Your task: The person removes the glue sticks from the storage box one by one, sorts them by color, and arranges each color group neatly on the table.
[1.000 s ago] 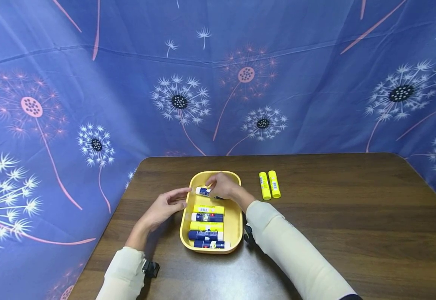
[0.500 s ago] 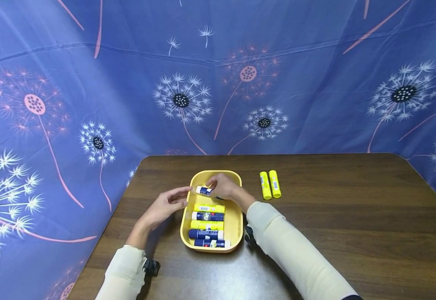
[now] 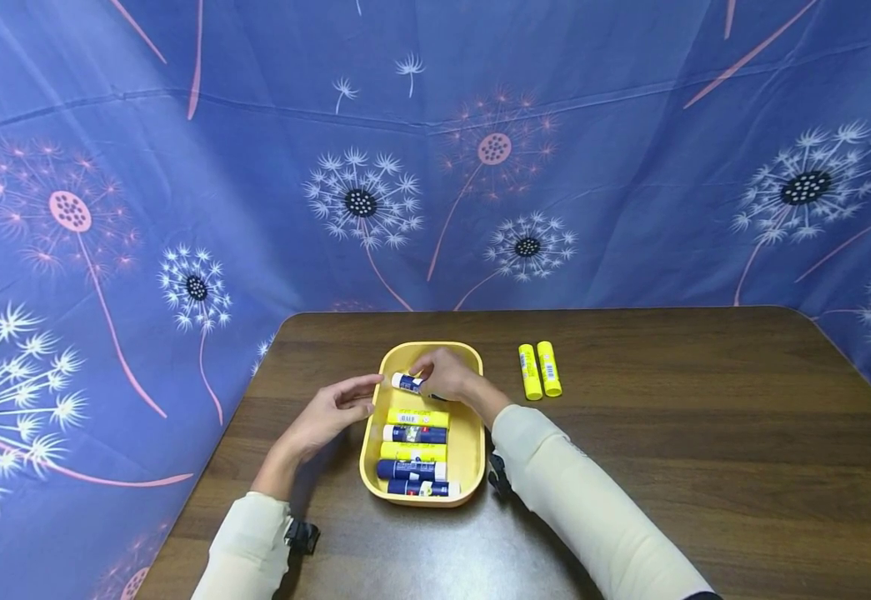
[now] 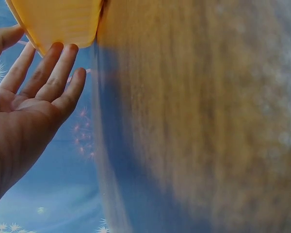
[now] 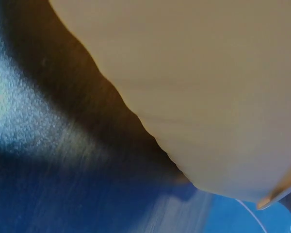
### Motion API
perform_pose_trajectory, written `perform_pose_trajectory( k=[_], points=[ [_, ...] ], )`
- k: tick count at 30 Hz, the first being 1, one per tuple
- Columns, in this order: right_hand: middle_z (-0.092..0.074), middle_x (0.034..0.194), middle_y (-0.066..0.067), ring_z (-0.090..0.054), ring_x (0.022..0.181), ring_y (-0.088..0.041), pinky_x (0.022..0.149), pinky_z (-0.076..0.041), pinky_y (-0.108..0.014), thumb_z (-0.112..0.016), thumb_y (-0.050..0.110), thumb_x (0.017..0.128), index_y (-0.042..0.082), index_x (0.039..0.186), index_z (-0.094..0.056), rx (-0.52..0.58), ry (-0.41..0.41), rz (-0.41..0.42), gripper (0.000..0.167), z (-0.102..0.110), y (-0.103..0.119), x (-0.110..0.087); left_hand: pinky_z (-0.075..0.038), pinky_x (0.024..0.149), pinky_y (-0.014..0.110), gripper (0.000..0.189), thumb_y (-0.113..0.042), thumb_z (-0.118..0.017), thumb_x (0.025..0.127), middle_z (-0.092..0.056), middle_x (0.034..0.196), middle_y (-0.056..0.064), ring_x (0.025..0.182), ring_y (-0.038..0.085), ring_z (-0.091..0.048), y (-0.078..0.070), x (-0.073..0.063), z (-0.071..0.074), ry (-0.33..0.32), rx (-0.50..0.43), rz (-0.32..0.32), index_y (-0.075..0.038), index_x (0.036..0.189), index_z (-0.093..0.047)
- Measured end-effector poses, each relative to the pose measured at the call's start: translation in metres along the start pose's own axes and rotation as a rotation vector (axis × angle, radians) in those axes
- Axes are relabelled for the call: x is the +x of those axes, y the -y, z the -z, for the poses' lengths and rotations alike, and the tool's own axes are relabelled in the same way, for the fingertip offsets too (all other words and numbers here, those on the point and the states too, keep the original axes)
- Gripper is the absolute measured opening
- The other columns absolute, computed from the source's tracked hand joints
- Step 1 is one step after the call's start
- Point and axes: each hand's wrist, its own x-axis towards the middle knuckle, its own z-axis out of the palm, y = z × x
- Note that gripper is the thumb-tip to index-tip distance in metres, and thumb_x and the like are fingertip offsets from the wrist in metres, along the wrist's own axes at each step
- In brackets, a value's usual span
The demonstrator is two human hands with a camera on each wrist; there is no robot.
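Observation:
In the head view my right hand (image 3: 446, 375) reaches into the far end of a yellow tray (image 3: 468, 458) and pinches a dark blue glue stick (image 3: 405, 382) with a white cap. Its fingers hide part of the stick. My left hand (image 3: 330, 415) is at the tray's left side, fingertips against the wall; the left wrist view shows that hand (image 4: 36, 102) with its fingers extended to the tray (image 4: 63, 22). Below the right hand lie a yellow glue stick (image 3: 417, 418), a blue one (image 3: 415, 435) and several more, side by side.
Two yellow glue sticks (image 3: 529, 372) lie together on the brown wooden table (image 3: 675, 433), right of the tray. Behind the table hangs a blue cloth (image 3: 435, 208) with dandelion prints. A pale sleeve (image 5: 199, 97) fills most of the right wrist view.

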Motion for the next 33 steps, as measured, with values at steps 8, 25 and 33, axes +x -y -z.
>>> perform_pose_trajectory(
  k=[8, 25, 33],
  points=[
    [-0.075, 0.103, -0.012, -0.063, 0.09, -0.015, 0.073, -0.048, -0.018, -0.074, -0.008, 0.081, 0.003, 0.113, -0.079, -0.007, -0.004, -0.015, 0.034, 0.0003, 0.0009, -0.0005, -0.053, 0.107, 0.03, 0.052, -0.009, -0.063, 0.102, -0.051, 0.155, 0.022, 0.139, 0.039, -0.055, -0.0015, -0.0008, -0.0007, 0.001, -0.007, 0.01, -0.007, 0.152, -0.05],
    [-0.075, 0.101, -0.01, -0.062, 0.089, -0.014, 0.073, -0.047, -0.019, -0.073, -0.008, 0.081, 0.005, 0.112, -0.079, -0.033, -0.027, -0.013, 0.034, -0.0033, 0.0015, -0.0014, -0.053, 0.109, 0.038, 0.052, -0.011, -0.064, 0.102, -0.054, 0.153, 0.02, 0.14, 0.037, -0.054, -0.0005, -0.0017, -0.0015, -0.016, 0.019, 0.028, -0.01, 0.152, -0.051],
    [-0.076, 0.099, -0.011, -0.062, 0.086, -0.013, 0.07, -0.047, -0.018, -0.071, -0.009, 0.082, 0.004, 0.111, -0.079, 0.014, -0.045, -0.001, 0.033, -0.0044, -0.0009, -0.0001, -0.053, 0.105, 0.027, 0.052, -0.008, -0.063, 0.102, -0.053, 0.153, 0.023, 0.14, 0.039, -0.054, -0.0012, -0.0007, -0.0001, -0.004, 0.016, 0.009, -0.006, 0.152, -0.05]
  ],
)
